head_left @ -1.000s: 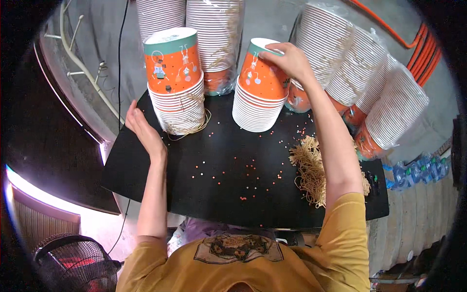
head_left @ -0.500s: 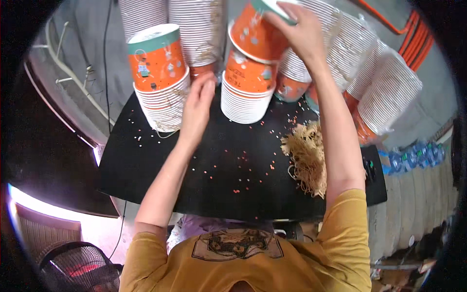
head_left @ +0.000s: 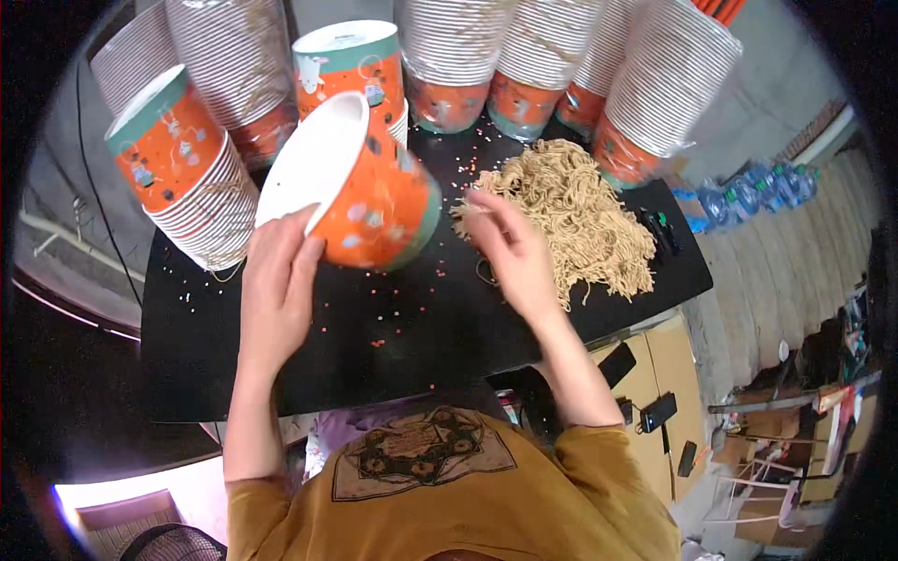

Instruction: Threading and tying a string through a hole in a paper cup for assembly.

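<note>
Noodles (head_left: pixel 571 210) are heaped on the black table (head_left: pixel 393 337) at about two o'clock from the right hand (head_left: pixel 510 252), whose fingertips are pinched together on a few strands at the heap's near edge. An orange paper cup (head_left: pixel 360 187) is gripped by the left hand (head_left: pixel 276 290) and held tilted, its long axis lying nearly level and its white mouth turned toward ten o'clock, away from the heap. Stacked cups (head_left: pixel 187 178) are ranged behind, at twelve o'clock.
</note>
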Available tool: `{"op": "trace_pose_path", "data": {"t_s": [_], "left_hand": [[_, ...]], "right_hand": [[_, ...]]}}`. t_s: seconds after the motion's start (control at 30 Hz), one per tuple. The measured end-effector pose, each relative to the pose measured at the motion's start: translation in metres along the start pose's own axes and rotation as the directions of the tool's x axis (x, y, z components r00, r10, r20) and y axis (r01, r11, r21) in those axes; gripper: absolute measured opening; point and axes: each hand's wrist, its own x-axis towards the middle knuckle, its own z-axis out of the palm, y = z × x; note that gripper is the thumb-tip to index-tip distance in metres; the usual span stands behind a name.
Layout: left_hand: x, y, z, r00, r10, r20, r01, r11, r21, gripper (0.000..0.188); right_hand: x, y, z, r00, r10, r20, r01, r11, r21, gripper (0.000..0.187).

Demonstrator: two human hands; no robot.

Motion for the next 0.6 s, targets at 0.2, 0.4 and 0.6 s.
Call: {"op": "trace_pose_path", "data": {"t_s": [0.2,0.4,0.6], "left_hand": [[-0.011,0.012,0.005,0.97,0.15,0.19,-0.196,0.949,0.247,0.025],[-0.014,0.014,0.014,0.954,0.116,0.275,-0.19,0.947,0.258,0.034],[-0.014,0.012,0.021,0.956,0.14,0.257,-0.214,0.934,0.285,0.035]], "right_hand": [[0.01,0.054,-0.106,0.92,-0.145,-0.363,-0.033,0.896,-0.443,0.015],[0.018,0.066,-0.128,0.928,-0.273,-0.253,0.028,0.729,-0.684,0.016],[0.068,0.074,-0.134,0.918,-0.384,-0.103,0.177,0.628,-0.758,0.018]]}}
